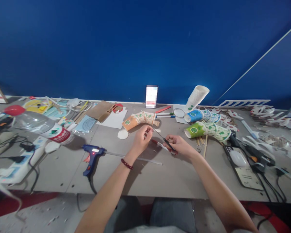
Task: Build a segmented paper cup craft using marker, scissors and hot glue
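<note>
My right hand [180,145] is closed around the dark handles of a pair of scissors [160,135], whose thin metal blades point up and left. The fingers of my left hand [143,138] are pinched together by the blade tips; what they hold is too small to make out. Below the blades a red-and-white marker [158,142] lies on the table. Just beyond my hands rests an orange patterned stack of paper cups [138,119], bent in a curve, with a white paper disc [123,134] close by.
A blue glue gun [93,157] with a long glue stick lies left, near a water bottle [42,126] and a power strip [24,160]. Blue [201,116] and green cup stacks [206,131] sit right, before white cups [197,97]. A phone [242,168] lies at front right.
</note>
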The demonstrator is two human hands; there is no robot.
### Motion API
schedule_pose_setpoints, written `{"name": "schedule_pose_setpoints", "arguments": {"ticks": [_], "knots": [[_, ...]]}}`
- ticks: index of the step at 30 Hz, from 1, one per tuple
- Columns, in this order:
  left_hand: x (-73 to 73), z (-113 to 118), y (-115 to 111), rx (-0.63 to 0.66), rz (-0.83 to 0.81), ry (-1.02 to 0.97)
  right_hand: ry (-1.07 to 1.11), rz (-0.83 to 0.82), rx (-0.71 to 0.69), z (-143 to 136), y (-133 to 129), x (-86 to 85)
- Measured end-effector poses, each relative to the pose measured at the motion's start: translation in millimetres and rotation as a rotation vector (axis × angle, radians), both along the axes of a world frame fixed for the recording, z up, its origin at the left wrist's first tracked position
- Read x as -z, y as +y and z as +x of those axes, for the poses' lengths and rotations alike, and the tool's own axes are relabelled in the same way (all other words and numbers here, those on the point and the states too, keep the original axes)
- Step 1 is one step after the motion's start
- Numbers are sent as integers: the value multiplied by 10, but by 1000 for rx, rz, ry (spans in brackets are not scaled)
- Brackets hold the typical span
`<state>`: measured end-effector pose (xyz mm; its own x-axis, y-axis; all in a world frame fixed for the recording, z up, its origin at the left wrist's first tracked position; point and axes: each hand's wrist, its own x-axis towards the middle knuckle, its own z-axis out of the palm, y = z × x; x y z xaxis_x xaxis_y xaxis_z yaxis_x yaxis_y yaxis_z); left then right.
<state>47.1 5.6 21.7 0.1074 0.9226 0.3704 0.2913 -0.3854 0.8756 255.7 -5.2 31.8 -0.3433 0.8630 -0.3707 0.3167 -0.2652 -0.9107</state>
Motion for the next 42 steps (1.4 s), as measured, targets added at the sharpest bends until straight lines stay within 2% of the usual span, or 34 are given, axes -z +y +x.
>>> {"name": "schedule_pose_setpoints", "arguments": {"ticks": [16, 27, 42], "knots": [[-3, -10, 10, 1, -7, 28, -5, -25, 14, -32, -9, -21], [12, -8, 13, 4, -32, 13, -1, -14, 22, -5, 3, 52], [41, -23, 24, -3, -48, 45, -42, -18, 26, -32, -15, -16]]}}
